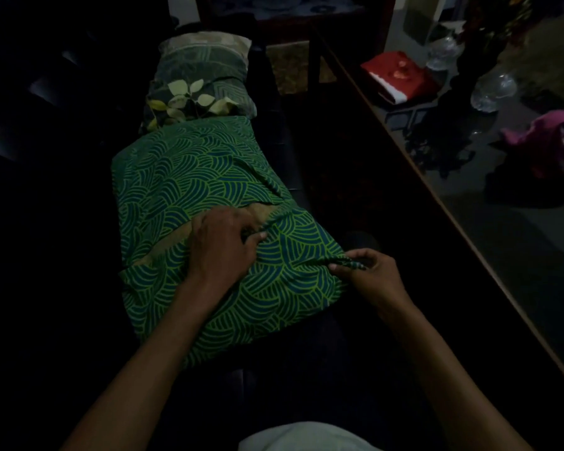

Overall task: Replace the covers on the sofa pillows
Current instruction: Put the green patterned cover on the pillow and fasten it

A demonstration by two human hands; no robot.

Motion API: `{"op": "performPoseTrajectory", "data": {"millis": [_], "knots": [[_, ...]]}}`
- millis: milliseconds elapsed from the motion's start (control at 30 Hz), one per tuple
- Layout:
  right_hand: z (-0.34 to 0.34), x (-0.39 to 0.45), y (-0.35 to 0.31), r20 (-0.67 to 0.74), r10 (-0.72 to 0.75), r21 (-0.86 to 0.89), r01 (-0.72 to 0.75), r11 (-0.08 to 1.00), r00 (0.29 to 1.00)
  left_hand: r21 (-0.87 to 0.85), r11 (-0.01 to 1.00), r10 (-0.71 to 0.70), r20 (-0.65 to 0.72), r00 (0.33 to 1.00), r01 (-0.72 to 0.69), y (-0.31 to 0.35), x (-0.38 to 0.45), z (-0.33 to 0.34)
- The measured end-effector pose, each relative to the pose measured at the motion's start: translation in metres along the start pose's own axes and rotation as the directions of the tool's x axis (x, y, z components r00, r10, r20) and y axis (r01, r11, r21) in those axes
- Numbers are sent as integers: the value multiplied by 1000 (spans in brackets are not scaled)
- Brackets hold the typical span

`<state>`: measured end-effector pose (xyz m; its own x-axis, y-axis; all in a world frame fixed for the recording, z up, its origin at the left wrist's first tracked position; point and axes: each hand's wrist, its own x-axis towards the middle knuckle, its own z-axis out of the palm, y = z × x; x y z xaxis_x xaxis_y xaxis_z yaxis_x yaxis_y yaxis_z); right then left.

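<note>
A pillow in a green cover with a wave-line pattern lies on the dark sofa in front of me. A slit across the cover shows the tan pillow inside. My left hand lies on the pillow at the slit, fingers curled into the edge of the cover. At the pillow's right corner my right hand pinches a fold of the same cover. Behind it lies a second pillow with a grey-green leaf print.
The sofa seat is dark and hard to read. A glass-topped table runs along the right, carrying a red folded cloth, clear plastic bottles and a pink cloth.
</note>
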<state>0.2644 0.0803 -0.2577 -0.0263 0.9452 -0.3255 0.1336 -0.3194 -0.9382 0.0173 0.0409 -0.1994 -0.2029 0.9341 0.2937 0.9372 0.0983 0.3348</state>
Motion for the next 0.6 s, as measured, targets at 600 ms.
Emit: {"op": "performPoseTrajectory", "data": {"millis": [600], "knots": [[17, 1, -13, 110, -98, -278, 126, 952, 989, -225, 959, -109, 262, 959, 171, 64, -51, 2]]}}
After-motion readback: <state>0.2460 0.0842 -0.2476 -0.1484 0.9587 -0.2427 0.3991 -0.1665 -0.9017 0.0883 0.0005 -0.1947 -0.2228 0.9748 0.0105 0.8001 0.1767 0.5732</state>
